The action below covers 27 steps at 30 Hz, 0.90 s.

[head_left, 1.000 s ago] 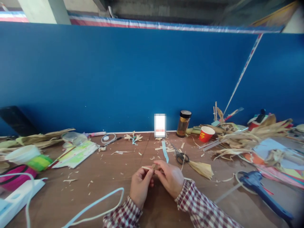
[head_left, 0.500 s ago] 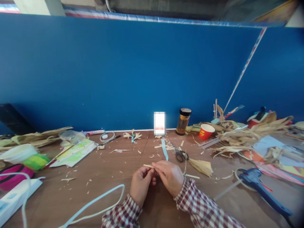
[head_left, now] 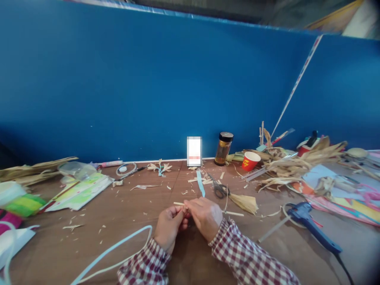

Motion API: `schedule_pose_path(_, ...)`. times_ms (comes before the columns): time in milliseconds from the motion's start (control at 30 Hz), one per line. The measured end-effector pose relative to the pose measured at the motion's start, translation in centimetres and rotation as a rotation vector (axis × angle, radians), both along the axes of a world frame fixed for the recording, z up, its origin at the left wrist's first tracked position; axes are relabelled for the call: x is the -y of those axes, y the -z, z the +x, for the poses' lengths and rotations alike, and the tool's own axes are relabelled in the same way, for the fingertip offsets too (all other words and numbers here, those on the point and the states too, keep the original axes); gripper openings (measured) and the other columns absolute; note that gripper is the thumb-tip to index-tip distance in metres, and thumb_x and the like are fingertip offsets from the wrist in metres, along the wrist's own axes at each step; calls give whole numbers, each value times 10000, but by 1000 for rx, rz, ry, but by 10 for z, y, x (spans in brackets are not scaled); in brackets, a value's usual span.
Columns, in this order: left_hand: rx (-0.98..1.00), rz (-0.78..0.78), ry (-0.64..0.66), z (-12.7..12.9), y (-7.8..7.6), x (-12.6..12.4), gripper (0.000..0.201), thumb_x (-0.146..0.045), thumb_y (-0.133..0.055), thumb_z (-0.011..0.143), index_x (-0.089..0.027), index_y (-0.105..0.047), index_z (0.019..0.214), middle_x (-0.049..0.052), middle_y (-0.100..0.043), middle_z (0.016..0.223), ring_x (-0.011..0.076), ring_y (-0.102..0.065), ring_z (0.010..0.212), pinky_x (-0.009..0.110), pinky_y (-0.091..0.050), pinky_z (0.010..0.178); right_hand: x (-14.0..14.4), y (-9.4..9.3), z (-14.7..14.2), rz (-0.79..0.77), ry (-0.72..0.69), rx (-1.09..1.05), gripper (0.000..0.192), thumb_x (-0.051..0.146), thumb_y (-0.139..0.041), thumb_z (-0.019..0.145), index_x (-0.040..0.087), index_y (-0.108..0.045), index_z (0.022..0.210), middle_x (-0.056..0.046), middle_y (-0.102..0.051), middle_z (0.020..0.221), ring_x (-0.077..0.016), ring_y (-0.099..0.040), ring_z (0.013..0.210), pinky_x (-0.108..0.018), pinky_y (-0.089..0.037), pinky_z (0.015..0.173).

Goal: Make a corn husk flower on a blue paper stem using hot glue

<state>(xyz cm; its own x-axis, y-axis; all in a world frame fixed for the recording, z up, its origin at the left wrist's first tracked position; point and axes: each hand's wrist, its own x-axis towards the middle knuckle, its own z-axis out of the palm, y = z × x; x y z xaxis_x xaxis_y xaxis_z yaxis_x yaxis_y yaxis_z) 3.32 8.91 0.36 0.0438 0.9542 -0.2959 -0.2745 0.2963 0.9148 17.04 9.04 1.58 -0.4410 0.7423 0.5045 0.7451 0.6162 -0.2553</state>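
Note:
Both my hands meet low in the middle of the head view, over the brown table [head_left: 118,233]. My left hand [head_left: 169,225] is closed, its thumb and fingers pinching a thin pale strip [head_left: 178,204] that looks like corn husk. My right hand [head_left: 204,217] is closed on the same strip, its fingertips touching those of the left. Only the strip's left end shows; the rest is hidden by the fingers. Just beyond the hands lie a light blue strip [head_left: 200,184] and dark-handled scissors [head_left: 220,190]. A fan-shaped bundle of husk [head_left: 245,202] rests right of them.
A lidded jar [head_left: 223,149] and a red paper cup [head_left: 251,161] stand at the back. Dried husks [head_left: 303,163] pile up at the right, behind a blue glue gun [head_left: 314,227]. A white cable [head_left: 118,250] loops at the left front. Small scraps are scattered about.
The view has turned slightly right, so things sit further left in it. My hands keep the same pinch on the strip, with little visible change in their pose.

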Motion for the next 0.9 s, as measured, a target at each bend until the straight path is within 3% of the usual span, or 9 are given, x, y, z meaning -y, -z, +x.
schedule_pose_path(167, -69, 64, -6, 2, -3, 8, 320, -388, -748, 523, -119, -616, 632, -5, -596, 524, 59, -481, 404, 162, -397, 376, -11, -2, 6, -1, 63, 32, 278, 181, -419, 870, 219, -602, 1077, -60, -675, 908, -173, -578, 833, -255, -445, 717)
schedule_pose_path(300, -72, 153, 157, 9, -4, 21, 295, -396, -706, 604, -133, -593, 673, 7, -615, 564, 73, -497, 399, 178, -408, 357, -29, -3, 29, 32, 250, -51, 299, 162, -394, 872, 194, -610, 1077, -86, -671, 923, -185, -594, 860, -287, -456, 767)
schedule_pose_path(433, 92, 195, 40, 9, -3, 16, 294, -366, -718, 616, -144, -566, 735, 19, -649, 724, 38, -483, 411, 169, -425, 394, -28, -1, 31, 48, 87, -206, 330, 189, -385, 885, 177, -523, 1185, -92, -644, 1034, -180, -584, 944, -303, -450, 841)
schedule_pose_path(567, 288, 127, -99, 1, -2, 6, 349, -305, -772, 561, -157, -552, 788, -17, -614, 654, 61, -549, 534, 180, -484, 538, -14, 2, 10, -36, -32, -290, 279, 193, -424, 871, 176, -506, 1138, -69, -661, 946, -169, -603, 892, -287, -468, 801)
schedule_pose_path(733, 262, 158, 0, -1, -2, 6, 405, -331, -744, 612, -135, -592, 931, -6, -616, 664, 65, -542, 536, 174, -462, 507, -8, 5, 1, -106, -91, -244, 261, 171, -432, 862, 182, -494, 1115, -48, -671, 862, -170, -616, 839, -280, -484, 745)
schedule_pose_path(900, 252, 128, -144, -1, -2, 5, 384, -377, -747, 602, -91, -622, 825, 13, -614, 619, 62, -534, 516, 158, -467, 476, -12, -9, 13, 25, -105, -252, 275, 224, -476, 852, 202, -538, 1120, -69, -664, 974, -183, -601, 915, -318, -477, 811)
